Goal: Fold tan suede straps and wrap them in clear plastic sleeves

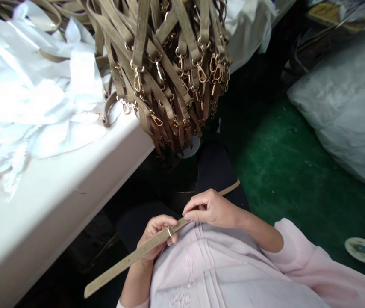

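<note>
A tan strap (131, 256) with a small metal keeper runs slantwise across my lap. Close to that keeper, my left hand (157, 235) pinches the strap, and the strap's rounded end sticks out past the wrist to the lower left. My right hand (213, 208) grips the same strap a little further up, thumb and fingertips pressed together on it. Beyond the right hand the strap continues over my dark trouser leg. The part under the right fingers is hidden.
Many tan straps with gold clasps (176, 72) hang over the edge of the white table (105, 162). White wrapping pieces (41, 94) are heaped at its left. A large pale plastic sack (345, 98) stands on the green floor (275, 158), and a round wheel-like piece (362, 250) lies lower right.
</note>
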`<move>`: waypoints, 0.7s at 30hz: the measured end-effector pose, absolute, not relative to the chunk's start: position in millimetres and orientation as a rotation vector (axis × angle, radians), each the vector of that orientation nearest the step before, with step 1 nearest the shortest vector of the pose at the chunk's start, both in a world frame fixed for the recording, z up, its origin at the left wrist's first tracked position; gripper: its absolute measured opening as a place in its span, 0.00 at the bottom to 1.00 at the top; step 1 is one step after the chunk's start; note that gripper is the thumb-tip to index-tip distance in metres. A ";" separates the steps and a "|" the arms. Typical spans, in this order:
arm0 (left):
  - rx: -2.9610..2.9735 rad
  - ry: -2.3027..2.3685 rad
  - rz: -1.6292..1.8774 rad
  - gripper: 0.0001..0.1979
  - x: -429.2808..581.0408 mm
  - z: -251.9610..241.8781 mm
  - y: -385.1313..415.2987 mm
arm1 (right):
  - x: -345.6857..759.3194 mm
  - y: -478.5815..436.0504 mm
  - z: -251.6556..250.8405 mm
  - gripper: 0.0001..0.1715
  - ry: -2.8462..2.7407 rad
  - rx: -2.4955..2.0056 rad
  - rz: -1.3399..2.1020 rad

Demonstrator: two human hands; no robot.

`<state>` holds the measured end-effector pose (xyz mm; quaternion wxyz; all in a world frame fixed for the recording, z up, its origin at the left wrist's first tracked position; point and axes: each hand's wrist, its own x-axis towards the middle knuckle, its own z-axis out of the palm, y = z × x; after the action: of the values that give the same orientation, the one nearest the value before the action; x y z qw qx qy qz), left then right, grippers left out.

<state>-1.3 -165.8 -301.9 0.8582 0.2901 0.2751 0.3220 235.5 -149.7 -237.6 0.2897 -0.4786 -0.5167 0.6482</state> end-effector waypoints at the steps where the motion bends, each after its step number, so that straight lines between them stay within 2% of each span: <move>1: 0.608 0.585 0.670 0.16 -1.6 -301.7 -166.1 | 235.0 -149.9 -239.8 0.08 -1.441 -1.293 1.656; 8: 0.607 0.666 0.631 0.13 2.7 -287.4 -163.3 | 231.9 -152.8 -253.6 0.04 -1.590 -1.386 1.415; 13: 0.738 0.987 0.524 0.12 17.4 -259.0 -152.9 | 229.6 -162.5 -234.3 0.21 -1.628 -1.267 1.423; 15: 0.829 1.108 0.475 0.12 23.6 -251.0 -150.3 | 226.8 -166.9 -227.4 0.24 -1.622 -1.213 1.432; 19: 0.969 1.209 0.431 0.11 33.3 -246.5 -152.2 | 221.4 -171.6 -233.5 0.09 -1.514 -1.356 1.317; 21: 1.009 1.231 0.428 0.11 36.9 -246.9 -154.6 | 220.7 -171.7 -243.6 0.11 -1.353 -1.433 1.392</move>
<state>36.9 -154.6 -246.9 0.6792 0.4494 0.5482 0.1904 220.7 -171.7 -243.6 0.3566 -0.5549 -0.5239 0.5390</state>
